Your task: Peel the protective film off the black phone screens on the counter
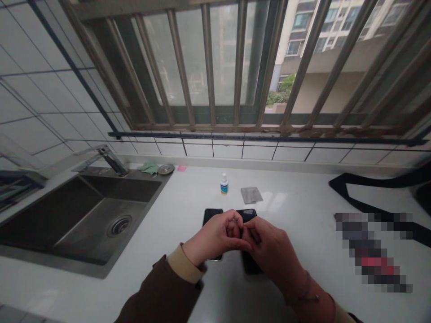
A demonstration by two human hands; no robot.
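Here, the left hand (215, 237) and right hand (269, 246) pinch narrowly above two black rectangular smartphones (212, 216); any held item cannot be told.

White counter (296, 251); 2 phones (212, 216), small btl (224, 185)

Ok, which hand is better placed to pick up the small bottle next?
Left, probably: your left hand sits nearly straight below the small bottle, while your right hand lies farther off.

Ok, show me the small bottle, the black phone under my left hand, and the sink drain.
Small bottle (224, 185), head view, on its label.
Black phone (212, 216), head view, on its far end.
Sink drain (119, 226), head view, on its strainer.
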